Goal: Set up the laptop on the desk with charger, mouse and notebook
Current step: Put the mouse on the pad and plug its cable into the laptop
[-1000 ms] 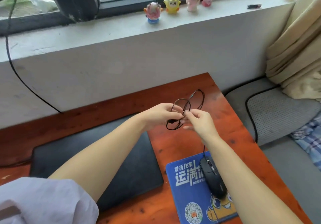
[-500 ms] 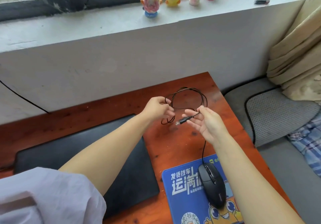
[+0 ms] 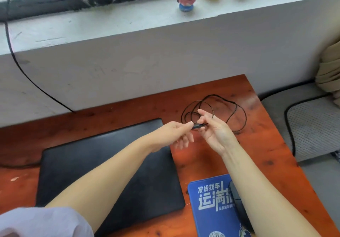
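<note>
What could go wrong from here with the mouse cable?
1. The thin black mouse cable lies in overlapping loops on the reddish wooden desk; pulling the small black plug, pinched between left hand and right hand, may tighten them into a knot.
2. The closed black laptop shows no ports here, so plugging in may mean fumbling.

a reddish-brown wooden desk (image 3: 117, 119) with dark knots. a closed black laptop (image 3: 92, 165) lies flat on its left-centre. near right, a blue mouse pad (image 3: 207, 207) with white printed characters carries a black mouse (image 3: 237, 205), mostly hidden. loose loops of thin black cable (image 3: 233, 111) rest far right.
</note>
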Action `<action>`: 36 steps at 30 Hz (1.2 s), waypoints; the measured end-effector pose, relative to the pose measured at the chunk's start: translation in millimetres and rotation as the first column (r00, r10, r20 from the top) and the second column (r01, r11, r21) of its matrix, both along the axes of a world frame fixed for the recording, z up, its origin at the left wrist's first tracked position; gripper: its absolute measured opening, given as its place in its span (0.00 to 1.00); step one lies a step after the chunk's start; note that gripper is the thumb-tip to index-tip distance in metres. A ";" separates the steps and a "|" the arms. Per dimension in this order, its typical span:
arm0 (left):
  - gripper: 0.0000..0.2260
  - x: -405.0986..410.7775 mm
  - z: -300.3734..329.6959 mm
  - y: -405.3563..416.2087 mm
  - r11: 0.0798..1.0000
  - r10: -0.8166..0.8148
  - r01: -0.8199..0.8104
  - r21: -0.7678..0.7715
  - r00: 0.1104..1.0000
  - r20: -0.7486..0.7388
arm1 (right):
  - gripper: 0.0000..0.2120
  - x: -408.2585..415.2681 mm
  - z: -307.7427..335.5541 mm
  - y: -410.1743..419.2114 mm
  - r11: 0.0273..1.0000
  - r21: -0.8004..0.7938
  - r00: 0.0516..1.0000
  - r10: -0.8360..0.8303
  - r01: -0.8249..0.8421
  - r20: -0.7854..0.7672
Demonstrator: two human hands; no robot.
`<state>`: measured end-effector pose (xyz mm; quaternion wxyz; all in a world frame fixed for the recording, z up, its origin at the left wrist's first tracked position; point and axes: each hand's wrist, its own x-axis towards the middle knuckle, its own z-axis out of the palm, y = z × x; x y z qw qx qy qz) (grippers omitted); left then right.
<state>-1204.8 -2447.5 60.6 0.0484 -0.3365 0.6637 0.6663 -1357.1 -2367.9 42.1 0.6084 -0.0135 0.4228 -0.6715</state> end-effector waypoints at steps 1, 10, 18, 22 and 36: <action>0.19 0.8 1.7 1.5 1.000 0.014 -0.014 -0.024 0.999 -0.031 | 0.10 1.1 0.3 -0.9 1.000 -0.011 1.000 0.001 -0.002 -0.032; 0.13 6.7 -5.0 -2.0 0.945 0.035 -0.025 -0.325 0.999 0.027 | 0.06 6.2 1.6 11.2 0.981 0.066 0.946 0.195 -0.184 -0.257; 0.16 29.4 -49.2 -36.3 0.576 0.340 0.154 -0.803 0.848 0.406 | 0.07 1.6 14.7 20.9 0.939 -0.320 0.797 0.287 -0.125 0.531; 0.24 17.6 -57.1 -42.8 0.559 0.354 0.225 -0.798 0.806 0.475 | 0.07 5.9 16.3 19.5 0.934 -0.341 0.755 0.300 -0.108 0.583; 0.11 17.9 -31.2 -56.8 0.681 0.338 0.112 -0.723 0.828 0.447 | 0.07 9.8 -5.8 16.0 0.966 -0.149 0.924 0.249 -0.213 0.290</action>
